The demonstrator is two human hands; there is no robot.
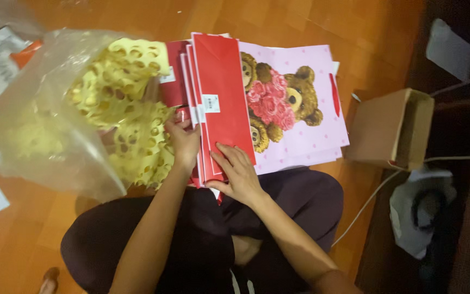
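Head view: stack of flat glossy red paper gift bags [221,98], each with a small white label, sits on a pink paper bag printed with teddy bears [295,103] on the wooden floor [311,24]. Left hand [183,140] pinches the bags' edge; right hand [237,171] lies flat, fingers spread, on top. Crinkly clear plastic bag of yellow perforated foam [55,120] beside.

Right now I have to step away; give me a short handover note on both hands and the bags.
Left hand: fingers at the top edges of the red paper bags, between them and the yellow foam netting in the clear plastic bag.
Right hand: flat on the front red bag, pressing it.
Pink teddy-bear bags lie flat beneath on the wood floor; cardboard box to the right.
Done: bags stacked. Left: cannot tell; red bags in hand.
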